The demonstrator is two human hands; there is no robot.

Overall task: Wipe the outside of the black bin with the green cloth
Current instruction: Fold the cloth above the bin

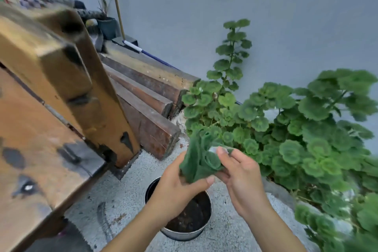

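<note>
A crumpled green cloth (199,158) is held in the air between both hands at lower centre. My left hand (178,188) grips its lower part, thumb across the fabric. My right hand (241,176) pinches its right side with fingertips. Directly below the hands stands the black bin (201,221), round, dark inside, with a grey-looking outer wall, on the pale gravelly floor. My left forearm hides the bin's left part. Neither hand touches the bin.
A worn wooden structure (51,98) fills the left. Stacked timber beams (147,104) lie behind it along the floor. A leafy green plant (296,135) crowds the right. A grey wall (225,6) stands behind, with a broomstick (116,4) and a small potted plant (106,24).
</note>
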